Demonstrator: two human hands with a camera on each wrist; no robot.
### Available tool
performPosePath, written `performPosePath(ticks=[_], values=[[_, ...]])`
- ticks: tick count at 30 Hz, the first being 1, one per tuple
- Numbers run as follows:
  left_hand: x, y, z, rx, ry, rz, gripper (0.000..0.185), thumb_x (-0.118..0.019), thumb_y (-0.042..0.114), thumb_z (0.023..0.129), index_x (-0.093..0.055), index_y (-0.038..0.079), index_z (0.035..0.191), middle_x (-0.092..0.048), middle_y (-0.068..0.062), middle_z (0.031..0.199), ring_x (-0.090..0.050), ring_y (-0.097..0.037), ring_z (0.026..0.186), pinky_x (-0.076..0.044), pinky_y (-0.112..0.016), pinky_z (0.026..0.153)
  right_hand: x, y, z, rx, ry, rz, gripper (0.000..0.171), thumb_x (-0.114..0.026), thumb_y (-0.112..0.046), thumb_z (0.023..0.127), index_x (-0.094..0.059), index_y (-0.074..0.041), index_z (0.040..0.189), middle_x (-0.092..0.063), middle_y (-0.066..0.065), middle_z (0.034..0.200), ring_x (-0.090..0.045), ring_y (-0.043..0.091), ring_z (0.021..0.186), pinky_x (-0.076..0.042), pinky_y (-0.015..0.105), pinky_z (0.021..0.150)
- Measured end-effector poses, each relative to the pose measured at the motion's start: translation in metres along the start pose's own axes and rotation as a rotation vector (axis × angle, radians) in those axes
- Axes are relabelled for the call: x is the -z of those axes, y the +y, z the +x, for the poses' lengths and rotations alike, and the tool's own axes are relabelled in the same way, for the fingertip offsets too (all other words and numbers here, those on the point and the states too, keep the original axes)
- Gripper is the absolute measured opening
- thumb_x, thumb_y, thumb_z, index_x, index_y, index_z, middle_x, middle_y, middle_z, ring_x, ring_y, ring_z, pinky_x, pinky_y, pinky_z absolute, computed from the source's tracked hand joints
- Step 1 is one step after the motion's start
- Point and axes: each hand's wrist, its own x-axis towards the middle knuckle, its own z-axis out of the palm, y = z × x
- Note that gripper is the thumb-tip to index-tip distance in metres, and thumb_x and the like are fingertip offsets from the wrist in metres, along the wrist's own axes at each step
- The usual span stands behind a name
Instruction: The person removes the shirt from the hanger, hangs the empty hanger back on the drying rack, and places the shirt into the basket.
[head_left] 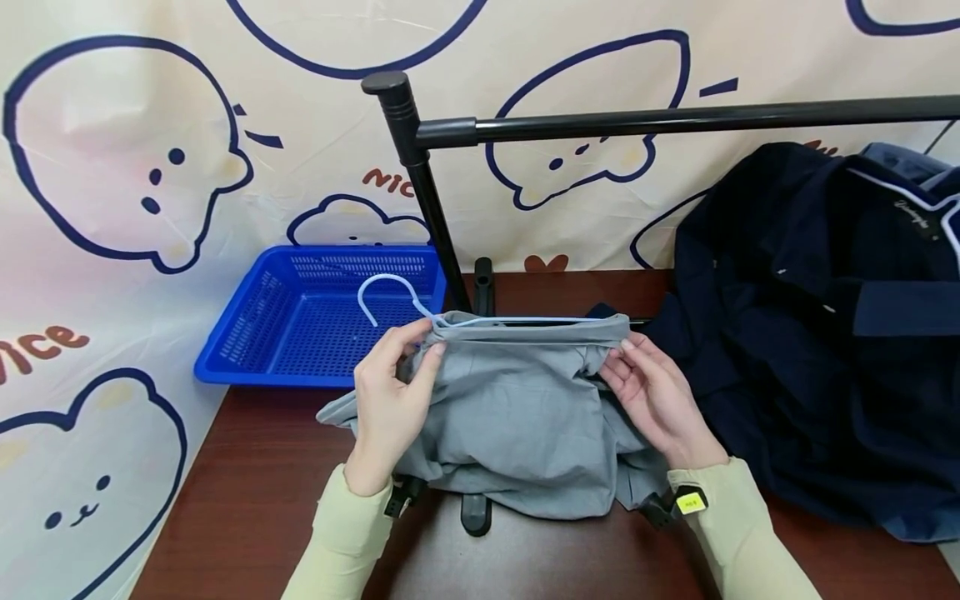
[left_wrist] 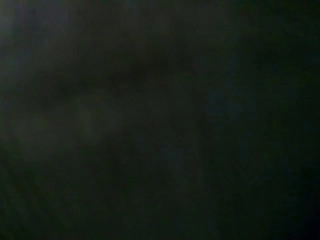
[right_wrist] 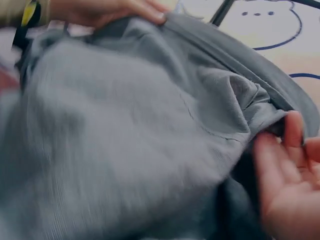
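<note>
grey garment, no legible label

Cartoon-print backdrop, brown table, seemingly evenly lit.

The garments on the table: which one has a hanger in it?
The grey garment that both hands hold: a white hanger pokes from its top edge. The dark navy garment lies in a heap at the right, with no hanger visible.
</note>
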Motion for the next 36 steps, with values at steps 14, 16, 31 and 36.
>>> performPosePath(ticks=[14, 16, 31, 36], values=[[0.003, -0.002, 0.002, -0.009, 0.033, 0.022, 0.026, -0.079, -0.002, 0.087, -0.075, 0.003, 0.112, -0.066, -0.008, 0.086, -0.049, -0.019, 0.065, -0.033, -0.026, 0.057, -0.001, 0.007, -0.003, -0.017, -0.04, -0.09, 0.016, -0.039, -0.002, 0.11, -0.053, -0.01, 0.107, -0.069, 0.011, 0.105, -0.07, 0.02, 0.104, -0.049, 0.037, 0.1], [0.005, -0.002, 0.003, -0.007, 0.022, 0.013, 0.026, -0.078, -0.003, 0.087, -0.075, 0.003, 0.112, -0.067, -0.008, 0.087, -0.05, -0.019, 0.066, -0.034, -0.026, 0.058, -0.003, 0.005, -0.002, 0.013, -0.013, -0.193, 0.018, -0.04, -0.004, 0.11, -0.056, -0.01, 0.104, -0.067, 0.006, 0.101, -0.068, 0.018, 0.102, -0.052, 0.036, 0.095], [0.011, 0.006, 0.004, -0.135, -0.14, -0.076, 0.03, -0.077, -0.009, 0.083, -0.076, 0.005, 0.11, -0.072, -0.006, 0.101, -0.066, -0.021, 0.087, -0.048, -0.025, 0.075, -0.018, -0.022, 0.0, -0.019, 0.216, -0.815, 0.035, -0.05, -0.032, 0.108, -0.061, -0.004, 0.091, -0.06, 0.006, 0.06, -0.05, 0.013, 0.05, -0.042, 0.023, 0.048], [0.012, 0.005, 0.005, -0.123, -0.14, -0.069, 0.028, -0.077, -0.007, 0.084, -0.076, 0.004, 0.109, -0.072, -0.006, 0.101, -0.066, -0.022, 0.088, -0.048, -0.024, 0.078, -0.013, -0.024, -0.001, 0.002, 0.122, -0.805, 0.029, -0.047, -0.026, 0.11, -0.063, -0.004, 0.099, -0.064, 0.007, 0.069, -0.055, 0.013, 0.056, -0.046, 0.024, 0.052]])
